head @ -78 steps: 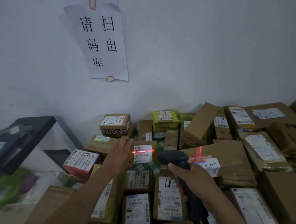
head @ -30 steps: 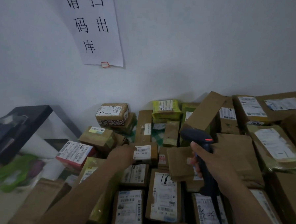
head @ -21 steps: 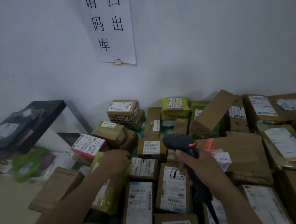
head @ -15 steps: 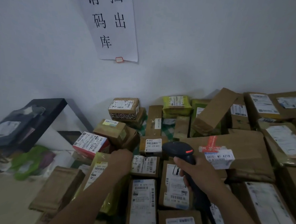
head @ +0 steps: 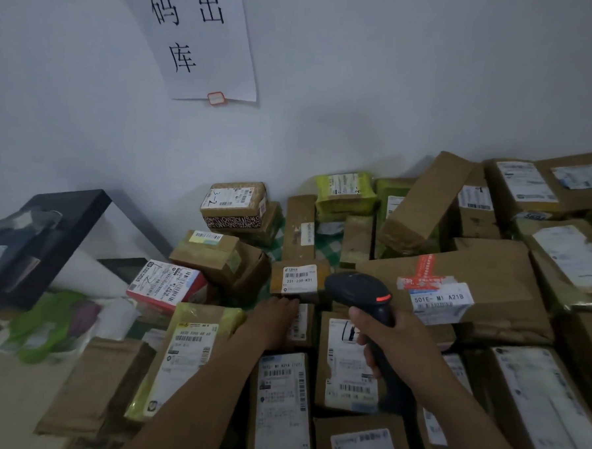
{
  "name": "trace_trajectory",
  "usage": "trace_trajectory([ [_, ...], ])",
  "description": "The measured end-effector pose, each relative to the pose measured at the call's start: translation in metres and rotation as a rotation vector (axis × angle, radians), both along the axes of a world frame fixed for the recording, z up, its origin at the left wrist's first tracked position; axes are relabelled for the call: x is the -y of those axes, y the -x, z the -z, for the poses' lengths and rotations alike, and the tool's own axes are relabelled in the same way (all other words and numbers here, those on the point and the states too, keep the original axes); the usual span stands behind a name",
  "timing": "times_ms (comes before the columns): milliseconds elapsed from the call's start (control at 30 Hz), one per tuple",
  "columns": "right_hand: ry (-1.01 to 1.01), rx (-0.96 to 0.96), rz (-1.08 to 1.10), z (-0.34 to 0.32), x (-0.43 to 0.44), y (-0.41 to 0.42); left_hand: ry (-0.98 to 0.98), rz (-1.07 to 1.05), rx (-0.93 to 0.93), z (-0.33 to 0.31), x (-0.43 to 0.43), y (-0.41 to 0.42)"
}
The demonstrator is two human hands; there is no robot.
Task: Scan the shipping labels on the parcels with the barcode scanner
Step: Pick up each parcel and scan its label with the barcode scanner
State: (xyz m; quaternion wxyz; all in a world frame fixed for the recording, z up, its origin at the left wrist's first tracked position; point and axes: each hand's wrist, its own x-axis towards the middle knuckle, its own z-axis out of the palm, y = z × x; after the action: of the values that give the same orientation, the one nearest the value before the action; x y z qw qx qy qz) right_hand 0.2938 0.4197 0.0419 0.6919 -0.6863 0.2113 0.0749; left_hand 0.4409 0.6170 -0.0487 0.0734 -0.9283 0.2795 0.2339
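Observation:
A pile of brown cardboard parcels with white shipping labels fills the lower right of the head view. My right hand [head: 390, 335] grips the handle of a black barcode scanner [head: 356, 289], whose head points toward the pile's middle; no red scan line shows. My left hand [head: 276, 317] rests on a small parcel [head: 301, 322] just below the little box labelled 231-239-K01 [head: 298, 278]; its fingers curl over the parcel's top edge. A larger box with red tape and a 501E label [head: 456, 287] lies right of the scanner.
A white wall with a taped paper sign [head: 201, 41] stands behind the pile. A black stand [head: 65, 212] is at the left, with green and white bags [head: 42, 324] below it. A red-sided box [head: 166, 284] and yellow-green packets [head: 344, 192] lie among the parcels.
The red scan line seen earlier on the 231-239-K01 label is gone. My left hand has let go of that box and dropped to the parcel below it. The scanner swung right, then back to centre.

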Motion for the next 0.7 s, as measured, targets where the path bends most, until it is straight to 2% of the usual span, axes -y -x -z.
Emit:
trace_trajectory([
  [200, -0.002, 0.078, 0.027, -0.01, 0.008, 0.003, 0.23, -0.163, 0.015, -0.002, -0.004, -0.001],
  [433, -0.051, 0.134, 0.033, -0.02, 0.004, 0.006, 0.405, -0.206, 0.106, -0.048, -0.011, -0.003],
  [533, -0.046, 0.148, 0.027, -0.021, -0.001, 0.007, 0.611, -0.395, 0.125, -0.069, -0.013, 0.004],
  [700, -0.05, 0.13, 0.047, -0.023, -0.011, 0.006, 1.037, -0.677, 0.267, -0.088, 0.005, 0.043],
])
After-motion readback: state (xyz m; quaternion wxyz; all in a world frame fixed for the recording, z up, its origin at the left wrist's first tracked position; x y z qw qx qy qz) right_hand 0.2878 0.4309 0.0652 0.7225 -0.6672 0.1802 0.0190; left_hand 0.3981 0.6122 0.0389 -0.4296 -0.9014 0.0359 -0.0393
